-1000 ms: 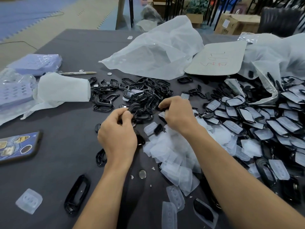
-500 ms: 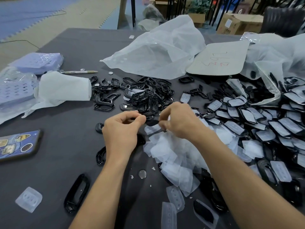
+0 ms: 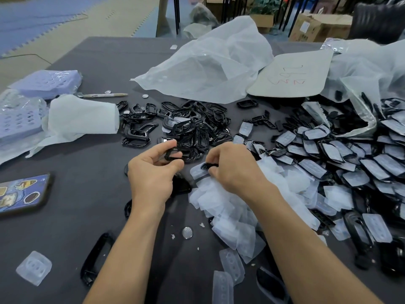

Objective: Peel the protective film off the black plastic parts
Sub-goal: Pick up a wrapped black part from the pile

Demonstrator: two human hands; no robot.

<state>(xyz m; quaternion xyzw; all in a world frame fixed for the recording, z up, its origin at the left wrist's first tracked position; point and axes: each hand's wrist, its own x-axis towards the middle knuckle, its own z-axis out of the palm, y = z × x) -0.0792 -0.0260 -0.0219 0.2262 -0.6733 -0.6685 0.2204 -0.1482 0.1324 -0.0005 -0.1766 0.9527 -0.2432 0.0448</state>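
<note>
The dark grey counter (image 3: 72,194) lies bare left of my left grip (image 3: 153,174), pinching a black plastic frame (image 3: 175,155); my right grip (image 3: 235,170) pinches a small film-backed black part (image 3: 209,165).

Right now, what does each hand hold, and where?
The left hand pinches a black plastic frame-shaped part by its left rim. The right hand pinches a small black plastic piece by its right end; whether it also grips the translucent film is unclear.
</note>
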